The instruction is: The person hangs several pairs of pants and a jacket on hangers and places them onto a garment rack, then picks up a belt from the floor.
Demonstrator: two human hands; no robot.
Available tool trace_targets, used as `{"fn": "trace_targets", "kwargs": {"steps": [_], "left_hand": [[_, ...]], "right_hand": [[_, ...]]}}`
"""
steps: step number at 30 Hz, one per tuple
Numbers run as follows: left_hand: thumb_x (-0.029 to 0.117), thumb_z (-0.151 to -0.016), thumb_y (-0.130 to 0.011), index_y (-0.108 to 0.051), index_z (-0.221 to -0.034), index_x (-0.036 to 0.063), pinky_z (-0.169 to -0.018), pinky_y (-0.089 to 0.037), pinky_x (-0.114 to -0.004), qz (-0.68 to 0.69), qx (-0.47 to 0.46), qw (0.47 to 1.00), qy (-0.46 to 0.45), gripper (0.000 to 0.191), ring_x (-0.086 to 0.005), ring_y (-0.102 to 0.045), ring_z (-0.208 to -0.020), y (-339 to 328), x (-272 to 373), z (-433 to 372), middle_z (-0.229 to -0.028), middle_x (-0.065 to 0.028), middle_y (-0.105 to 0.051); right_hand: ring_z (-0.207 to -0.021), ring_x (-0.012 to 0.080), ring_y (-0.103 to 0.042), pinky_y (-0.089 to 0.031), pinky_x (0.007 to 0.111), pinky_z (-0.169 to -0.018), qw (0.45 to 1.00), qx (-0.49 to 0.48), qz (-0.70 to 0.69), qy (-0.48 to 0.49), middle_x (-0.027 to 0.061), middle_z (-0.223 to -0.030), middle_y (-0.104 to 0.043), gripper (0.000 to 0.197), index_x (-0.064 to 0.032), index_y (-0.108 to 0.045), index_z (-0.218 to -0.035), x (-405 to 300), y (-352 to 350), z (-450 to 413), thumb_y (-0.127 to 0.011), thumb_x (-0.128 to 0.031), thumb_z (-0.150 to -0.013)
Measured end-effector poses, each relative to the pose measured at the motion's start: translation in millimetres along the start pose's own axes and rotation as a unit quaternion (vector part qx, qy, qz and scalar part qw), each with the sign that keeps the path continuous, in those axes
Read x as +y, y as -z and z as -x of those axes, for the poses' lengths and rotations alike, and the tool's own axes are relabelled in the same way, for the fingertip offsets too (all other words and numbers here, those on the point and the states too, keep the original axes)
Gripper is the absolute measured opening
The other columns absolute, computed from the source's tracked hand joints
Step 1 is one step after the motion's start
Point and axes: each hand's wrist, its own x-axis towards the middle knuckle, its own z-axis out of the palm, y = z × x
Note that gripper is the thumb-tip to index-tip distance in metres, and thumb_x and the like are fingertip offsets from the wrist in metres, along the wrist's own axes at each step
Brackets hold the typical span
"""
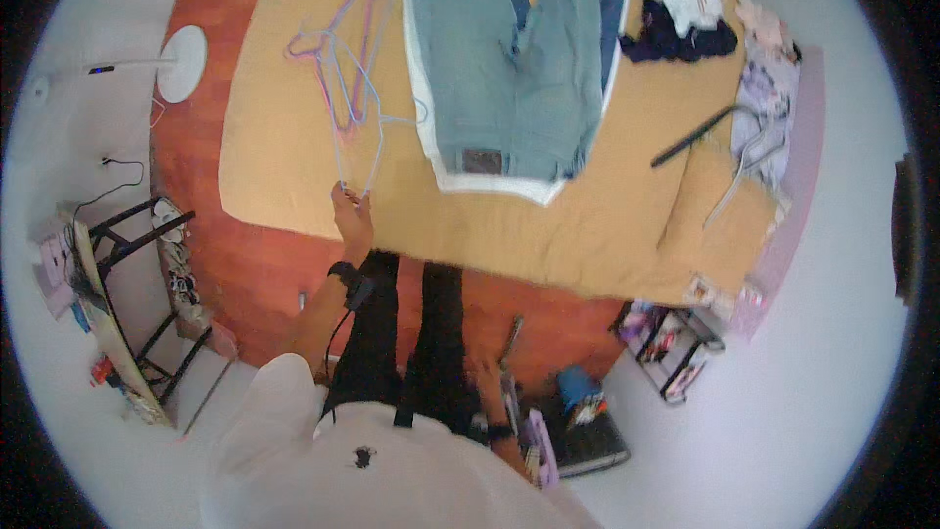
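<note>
My left hand [353, 214] grips the end of a pale blue wire clothes hanger [381, 134] at the near left edge of the bed. Beyond it, pink and blue hangers [360, 66] lie on the yellow bed sheet [272, 162]. Grey-green trousers [514, 103] are spread flat to the right, waistband towards me, over white and dark blue cloth. My right hand [481, 367] hangs low by my right leg, blurred, touching nothing that I can make out.
Dark and white clothes [679, 22] are heaped at the back right. A black hanger [694, 136] and grey ones lie at the right. A white round fan [182, 64] stands left, above a black-framed table [139, 239]. Beside my right leg is a black box [587, 444].
</note>
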Motion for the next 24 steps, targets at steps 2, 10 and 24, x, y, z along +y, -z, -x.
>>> {"fn": "trace_targets", "kwargs": {"steps": [2,10,24], "left_hand": [[0.003,-0.087,-0.061,-0.039,-0.125,-0.0012,-0.072,-0.048,-0.035,0.063,-0.019,0.996,-0.068,0.044,-0.0262,-0.053,-0.083,21.4,28.5,43.2,-0.102,-0.0161,-0.049],[0.006,-0.087,-0.06,-0.031,-0.141,-0.0014,-0.096,-0.04,-0.042,-0.029,-0.331,0.919,-0.213,0.061,-0.0353,-0.048,-0.114,32.2,62.5,156.3,-0.125,-0.0219,-0.047],[0.023,-0.087,-0.06,-0.061,-0.089,-0.0001,-0.063,-0.049,-0.042,-0.07,-0.287,0.948,-0.121,0.023,-0.0359,-0.062,-0.071,-63.9,83.5,65.7,-0.081,-0.0173,-0.064]], "right_hand": [[-0.11,0.0195,-0.053,-0.042,0.032,-0.095,0.983,-0.13,0.085,0.101,0.0097,-0.119,-0.056,0.036,-0.0032,-0.052,-0.124,-2.8,0.3,-41.1,-0.057,-0.022,-0.094],[-0.089,0.0167,-0.053,-0.045,0.029,-0.076,0.916,-0.16,-0.288,0.227,0.0082,-0.101,-0.053,0.044,-0.0072,-0.042,-0.132,-174.9,-81.4,-94.8,-0.057,-0.022,-0.094],[-0.047,0.0054,-0.022,-0.021,0.022,-0.041,0.855,0.017,-0.5,0.137,-0.0046,-0.061,-0.024,0.026,-0.0032,-0.054,-0.112,-163.3,98.1,-190.6,-0.047,-0.025,-0.1]]}}
